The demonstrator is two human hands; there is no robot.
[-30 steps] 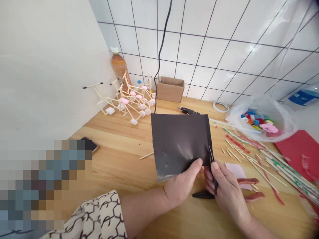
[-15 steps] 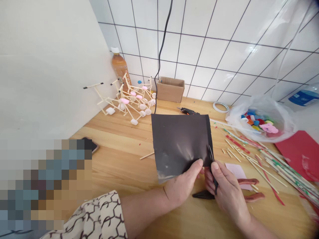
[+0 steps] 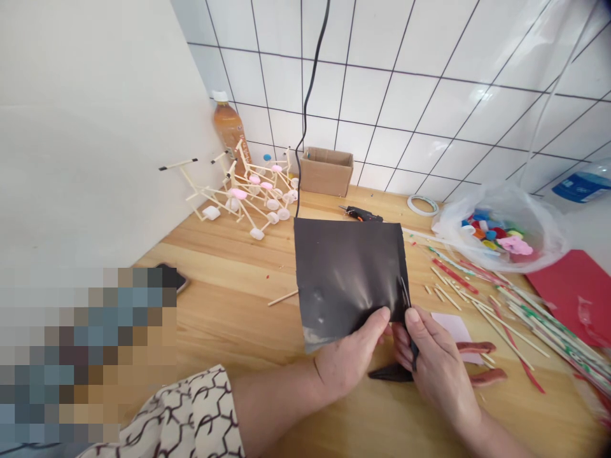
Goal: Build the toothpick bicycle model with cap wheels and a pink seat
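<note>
A black sheet [image 3: 348,273] is held up above the wooden table, its lower left corner pale and shiny. My left hand [image 3: 356,353] pinches the sheet's lower edge, thumb on top. My right hand [image 3: 434,362] is closed round dark scissors [image 3: 413,346], whose blades lie along the sheet's right side, pointing away from me. Beneath and beside my right hand lie pliers with reddish handles [image 3: 487,378], a pale pink paper [image 3: 451,327] partly under them.
Stick models with round caps [image 3: 238,193], a bottle [image 3: 231,130] and a cardboard box [image 3: 326,172] stand at the back. Behind the sheet lies a glue gun [image 3: 363,214]. At right are a bag of caps [image 3: 501,238], loose sticks [image 3: 510,334] and red sheets [image 3: 573,299].
The black sheet's upper left part has shifted slightly right, and its surface bends a little differently. Both hands have barely moved and keep their holds.
</note>
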